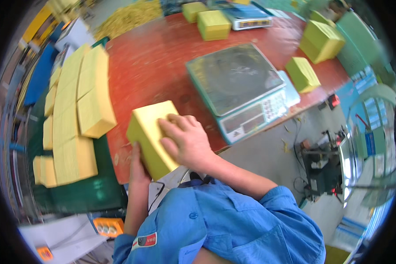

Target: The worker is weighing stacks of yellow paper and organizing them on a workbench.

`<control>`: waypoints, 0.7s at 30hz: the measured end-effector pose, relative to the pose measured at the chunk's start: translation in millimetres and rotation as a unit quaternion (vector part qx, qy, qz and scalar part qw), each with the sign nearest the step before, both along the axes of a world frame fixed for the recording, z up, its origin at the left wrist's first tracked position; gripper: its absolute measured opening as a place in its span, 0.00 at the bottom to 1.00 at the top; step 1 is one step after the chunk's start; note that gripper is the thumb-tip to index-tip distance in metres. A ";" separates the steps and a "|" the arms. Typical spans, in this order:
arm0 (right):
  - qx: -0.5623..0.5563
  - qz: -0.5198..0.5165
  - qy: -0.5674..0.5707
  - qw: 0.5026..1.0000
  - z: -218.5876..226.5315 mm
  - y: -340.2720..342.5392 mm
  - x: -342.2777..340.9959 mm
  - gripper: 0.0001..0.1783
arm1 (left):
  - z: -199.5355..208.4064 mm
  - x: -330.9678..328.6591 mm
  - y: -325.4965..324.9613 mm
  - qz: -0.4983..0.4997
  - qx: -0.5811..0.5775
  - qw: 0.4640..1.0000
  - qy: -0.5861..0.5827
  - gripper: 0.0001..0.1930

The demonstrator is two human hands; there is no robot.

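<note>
A thick stack of yellow paper (152, 136) is tilted between my hands, over the near left edge of the red table. My left hand (138, 169) supports it from the left and below, its fingers partly hidden by the stack. On the upper face lies my right hand (188, 141), fingers bent and pressed against the paper. To the right of the stack is a green digital scale (237, 79) with a dark flat pan that bears nothing.
Many yellow paper stacks (70, 105) stand in rows on a green surface (94, 193) at left. More yellow stacks (213, 25) sit on the red table (149, 57), beside a second scale (251, 20). A person (336, 8) is at the far right.
</note>
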State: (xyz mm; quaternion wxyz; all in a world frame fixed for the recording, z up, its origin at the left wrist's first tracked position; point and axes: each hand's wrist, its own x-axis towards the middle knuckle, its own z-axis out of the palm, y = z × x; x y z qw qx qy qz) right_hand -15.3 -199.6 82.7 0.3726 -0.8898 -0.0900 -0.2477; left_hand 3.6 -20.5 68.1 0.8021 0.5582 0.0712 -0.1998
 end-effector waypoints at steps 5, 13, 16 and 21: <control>0.010 0.124 -0.086 0.988 85.7 -62.6 -8.1 0.23 | 13.0 11.1 -54.9 -0.100 -0.371 0.923 -0.031 0.32; 0.606 0.172 0.327 0.704 46.4 -217.8 17.8 0.43 | -13.8 58.8 -156.5 -0.064 -0.259 0.963 -0.035 0.30; 0.640 0.224 0.279 0.680 22.6 -265.3 28.9 0.43 | -14.1 78.6 -213.1 -0.063 -0.191 0.977 -0.066 0.30; 0.612 0.191 0.297 0.707 23.1 -328.3 63.4 0.41 | 20.9 94.8 -266.8 -0.056 -0.279 0.957 0.049 0.36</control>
